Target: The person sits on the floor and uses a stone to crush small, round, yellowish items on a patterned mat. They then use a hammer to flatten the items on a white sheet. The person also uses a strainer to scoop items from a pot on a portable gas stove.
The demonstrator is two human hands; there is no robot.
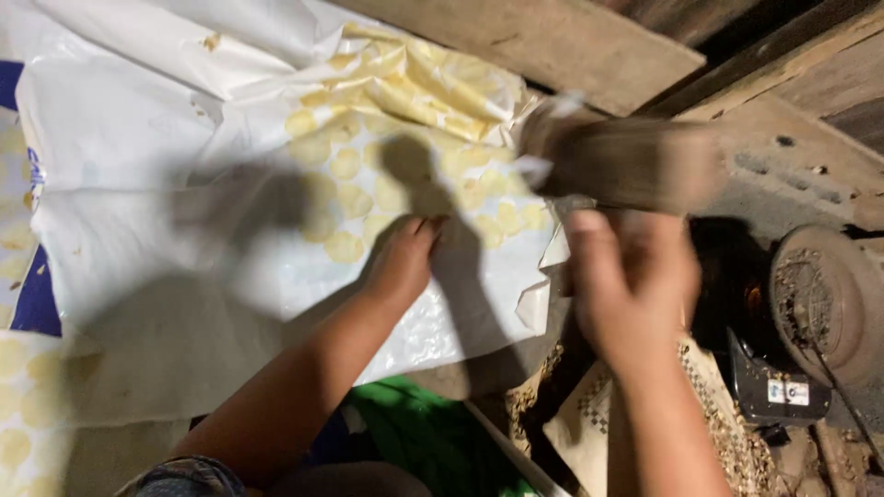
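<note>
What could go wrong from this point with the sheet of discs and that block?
1. The right hand is motion-blurred at a wooden block beside the sheet's edge; a swing could clip the left hand, which presses on the plastic sheet.
2. The yellow discs lie loose under crumpled plastic; tugging the sheet could make them slide or stick together.
3. A glow shows in the dark opening to the right; the sheet's corner hangs near it and might scorch.

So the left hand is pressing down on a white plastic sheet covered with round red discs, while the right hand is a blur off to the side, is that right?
Not quite: the discs are pale yellow, not red, as the head view shows. The rest holds: the left hand presses on the white plastic sheet, and the right hand is blurred off to the side.
</note>
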